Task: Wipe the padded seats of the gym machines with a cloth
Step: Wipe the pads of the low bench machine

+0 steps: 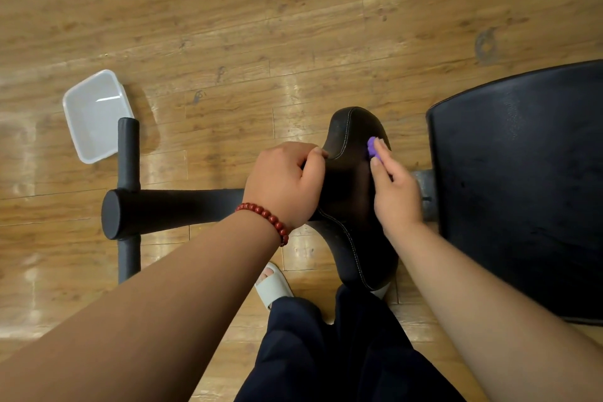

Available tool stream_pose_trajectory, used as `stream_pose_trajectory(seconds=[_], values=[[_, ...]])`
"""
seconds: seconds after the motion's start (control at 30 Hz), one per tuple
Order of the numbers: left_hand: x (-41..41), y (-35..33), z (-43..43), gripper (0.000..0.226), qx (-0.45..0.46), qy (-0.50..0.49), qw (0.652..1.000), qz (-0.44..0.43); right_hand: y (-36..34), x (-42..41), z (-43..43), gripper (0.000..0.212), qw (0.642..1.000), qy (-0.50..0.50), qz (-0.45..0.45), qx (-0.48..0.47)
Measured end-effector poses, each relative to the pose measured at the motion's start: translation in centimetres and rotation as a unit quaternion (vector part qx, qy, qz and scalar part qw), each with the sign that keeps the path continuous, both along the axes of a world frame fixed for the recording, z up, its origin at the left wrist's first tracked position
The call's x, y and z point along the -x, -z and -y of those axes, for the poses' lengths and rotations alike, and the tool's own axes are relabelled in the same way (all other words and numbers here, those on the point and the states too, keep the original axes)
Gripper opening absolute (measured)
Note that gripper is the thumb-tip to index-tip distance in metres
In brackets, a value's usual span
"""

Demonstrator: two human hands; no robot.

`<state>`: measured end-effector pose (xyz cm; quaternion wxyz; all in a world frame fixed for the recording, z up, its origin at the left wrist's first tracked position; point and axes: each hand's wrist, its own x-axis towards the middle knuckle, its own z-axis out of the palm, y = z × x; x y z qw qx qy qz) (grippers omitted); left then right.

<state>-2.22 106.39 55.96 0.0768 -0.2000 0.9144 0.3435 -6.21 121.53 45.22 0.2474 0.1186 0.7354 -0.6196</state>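
Note:
A black padded seat [350,140] with pale stitching sits at the centre, narrow at its far end. My left hand [287,183], with red beads on the wrist, grips the seat's left edge, fingers curled over the rim. My right hand [396,189] presses a small bunched purple cloth [372,147] against the right side of the seat's top; only the cloth's far end shows beyond my fingertips. A larger black back pad [522,189] lies to the right.
A clear plastic tub [94,114] stands on the wooden floor at the left. Black foam rollers [156,212] on a frame bar stick out left of the seat. My dark trousers and a white slipper [272,287] are below the seat.

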Motion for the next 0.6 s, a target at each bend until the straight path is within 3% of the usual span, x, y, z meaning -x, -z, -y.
stream_pose_trajectory(seconds=[0.1, 0.3, 0.47, 0.6], values=[[0.1, 0.0, 0.0, 0.074, -0.001, -0.003, 1.000, 0.001, 0.9, 0.7, -0.6, 0.037, 0.999, -0.032, -0.010, -0.032], [-0.1, -0.2, -0.1, 0.055, -0.001, -0.006, 1.000, 0.008, 3.0, 3.0, -0.4, 0.034, 0.989, 0.068, 0.106, -0.074], [-0.2, -0.2, 0.0, 0.064, 0.001, -0.003, 1.000, 0.002, -0.2, -1.6, -1.1, 0.038, 1.000, 0.001, 0.016, -0.021], [0.0, -0.3, -0.2, 0.072, -0.005, -0.005, 1.000, 0.003, 0.8, -1.0, -1.5, 0.038, 0.998, -0.019, 0.004, -0.059]])
